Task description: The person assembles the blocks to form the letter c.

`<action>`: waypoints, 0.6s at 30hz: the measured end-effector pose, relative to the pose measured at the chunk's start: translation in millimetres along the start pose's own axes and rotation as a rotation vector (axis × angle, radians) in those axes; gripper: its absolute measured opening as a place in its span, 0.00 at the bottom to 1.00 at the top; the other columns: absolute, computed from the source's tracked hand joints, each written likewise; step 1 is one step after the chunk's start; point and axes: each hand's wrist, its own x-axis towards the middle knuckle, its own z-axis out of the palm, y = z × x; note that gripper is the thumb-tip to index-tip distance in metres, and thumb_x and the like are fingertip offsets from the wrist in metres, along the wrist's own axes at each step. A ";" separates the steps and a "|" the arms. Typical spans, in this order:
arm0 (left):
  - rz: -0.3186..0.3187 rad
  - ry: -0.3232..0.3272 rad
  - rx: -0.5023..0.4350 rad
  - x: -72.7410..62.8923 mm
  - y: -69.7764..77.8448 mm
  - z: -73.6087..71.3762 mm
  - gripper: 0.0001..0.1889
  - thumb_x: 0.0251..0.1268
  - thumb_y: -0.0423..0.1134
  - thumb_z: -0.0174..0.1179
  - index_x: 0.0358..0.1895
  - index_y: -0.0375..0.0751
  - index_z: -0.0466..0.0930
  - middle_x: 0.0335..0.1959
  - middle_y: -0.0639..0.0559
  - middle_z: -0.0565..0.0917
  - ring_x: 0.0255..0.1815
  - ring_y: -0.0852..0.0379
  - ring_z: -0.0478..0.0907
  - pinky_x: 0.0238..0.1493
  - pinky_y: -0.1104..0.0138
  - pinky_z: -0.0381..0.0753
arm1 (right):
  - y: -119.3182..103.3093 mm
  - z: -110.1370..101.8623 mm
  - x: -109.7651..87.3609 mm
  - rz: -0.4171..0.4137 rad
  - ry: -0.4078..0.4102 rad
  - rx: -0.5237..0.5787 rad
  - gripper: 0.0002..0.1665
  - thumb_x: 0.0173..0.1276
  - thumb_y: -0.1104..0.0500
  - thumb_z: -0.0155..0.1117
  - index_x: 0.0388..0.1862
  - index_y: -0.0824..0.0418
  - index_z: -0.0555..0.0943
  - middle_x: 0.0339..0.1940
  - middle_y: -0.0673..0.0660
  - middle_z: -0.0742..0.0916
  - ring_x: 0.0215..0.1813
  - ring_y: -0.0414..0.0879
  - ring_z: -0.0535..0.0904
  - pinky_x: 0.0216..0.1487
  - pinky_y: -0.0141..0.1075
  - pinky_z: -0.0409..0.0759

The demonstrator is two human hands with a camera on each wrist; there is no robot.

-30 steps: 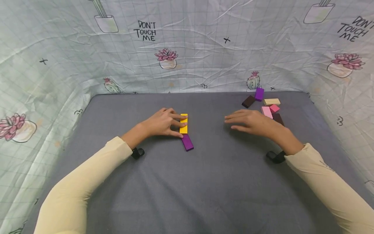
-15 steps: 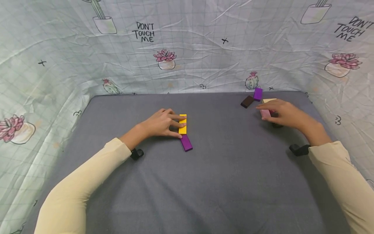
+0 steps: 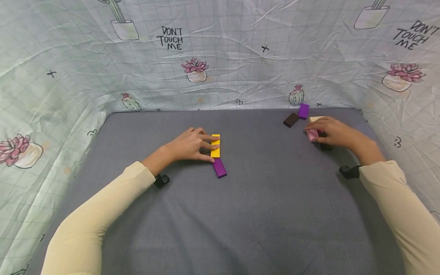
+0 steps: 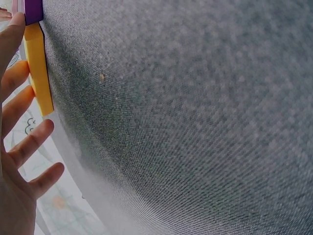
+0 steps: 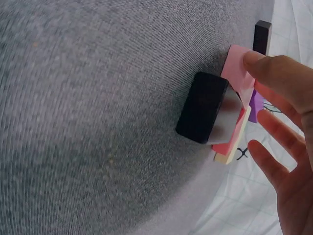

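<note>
At the middle of the table, my left hand (image 3: 190, 145) rests its extended fingertips on a yellow block (image 3: 215, 152). Its thumb reaches the corner where a purple block (image 3: 220, 168) meets the yellow one at an angle. In the left wrist view, the yellow block (image 4: 38, 68) runs on from the purple block (image 4: 33, 11). Over the group at the right, my right hand (image 3: 335, 133) pinches a pink block (image 3: 312, 135), its thumb on the near end and a finger at the far end. The pink block (image 5: 236, 66) shows partly behind the thumb in the right wrist view.
Beside the pink block are a black-brown block (image 5: 201, 107), a red block (image 5: 225, 146) and a pale wooden block (image 3: 316, 118). Another dark brown block (image 3: 291, 120) and a bright purple block (image 3: 304, 111) lie farther back. Patterned cloth (image 3: 227, 68) stands behind the grey table (image 3: 240, 214).
My right hand has moved right from the table's middle to the block group, its thumb and finger coming onto the pink block. My left hand has stayed on the yellow block.
</note>
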 end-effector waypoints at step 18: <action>-0.001 -0.010 0.004 1.1 -0.1 -0.8 0.31 0.64 0.69 0.61 0.64 0.59 0.82 0.72 0.57 0.75 0.61 0.48 0.71 0.62 0.47 0.68 | 8.3 7.5 0.2 0.071 0.002 0.010 0.28 0.59 0.58 0.79 0.57 0.66 0.84 0.59 0.70 0.83 0.65 0.69 0.72 0.67 0.64 0.65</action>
